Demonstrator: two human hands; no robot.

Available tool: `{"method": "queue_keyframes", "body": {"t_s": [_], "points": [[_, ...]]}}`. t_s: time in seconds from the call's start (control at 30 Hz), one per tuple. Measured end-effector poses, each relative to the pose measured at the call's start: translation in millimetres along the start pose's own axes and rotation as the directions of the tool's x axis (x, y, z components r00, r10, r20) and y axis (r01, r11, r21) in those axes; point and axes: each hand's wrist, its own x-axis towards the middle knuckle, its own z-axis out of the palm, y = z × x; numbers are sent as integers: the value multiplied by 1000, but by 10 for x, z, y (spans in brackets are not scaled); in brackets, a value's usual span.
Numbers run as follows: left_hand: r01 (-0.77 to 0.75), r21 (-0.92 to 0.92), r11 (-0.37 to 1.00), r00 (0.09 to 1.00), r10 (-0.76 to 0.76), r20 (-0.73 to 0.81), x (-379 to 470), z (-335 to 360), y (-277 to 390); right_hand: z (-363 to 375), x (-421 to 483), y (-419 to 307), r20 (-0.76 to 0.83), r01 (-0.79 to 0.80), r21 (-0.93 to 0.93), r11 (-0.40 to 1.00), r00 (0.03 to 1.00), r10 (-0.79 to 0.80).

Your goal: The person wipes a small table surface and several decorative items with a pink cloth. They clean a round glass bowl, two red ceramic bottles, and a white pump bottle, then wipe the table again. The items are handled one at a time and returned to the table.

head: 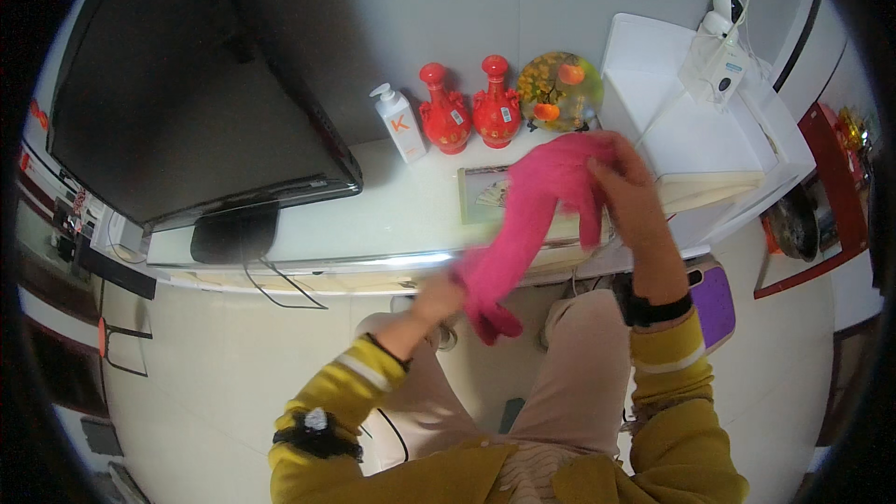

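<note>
A bright pink cloth (525, 224), long and soft, stretches slantwise between my two hands over the front of a white cabinet (399, 210). Its lower end is gripped by my left hand (439, 297), which is blurred, and a darker pink part dangles beside it. My right hand (626, 185) holds the upper end, with a narrow flap hanging below. Behind the cloth, partly covered by it, a framed picture of a fan (483, 189) lies on the cabinet top.
A large television (189, 84) stands at the left. Along the wall are a white pump bottle (402, 127), two red vases (446, 119) and a decorative plate (560, 92). A white unit with a camera (722, 14) is at the right, and a purple-topped object (715, 308) below it.
</note>
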Motion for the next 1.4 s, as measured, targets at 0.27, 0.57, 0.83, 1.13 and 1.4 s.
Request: {"method": "queue_keyframes", "body": {"t_s": [0.27,0.57,0.83,1.13,1.4], "points": [[-273,17,962,781,232,-581,226,-1103,325,-572,303,445,-90,229,-562,795,938,-333],[294,646,705,943,-103,-316,822,-588,-218,-166,131,1877,-77,-116,-987,111,948,310],[261,643,720,959,-115,-261,1512,-399,-19,-206,816,2204,-103,-124,-990,66,960,261],[-125,724,678,991,126,52,1030,-818,-453,791,300,2228,228,193,-949,250,966,119],[330,659,675,917,-63,-395,332,-1816,-1657,1859,36,2132,493,412,-849,331,843,215]]}}
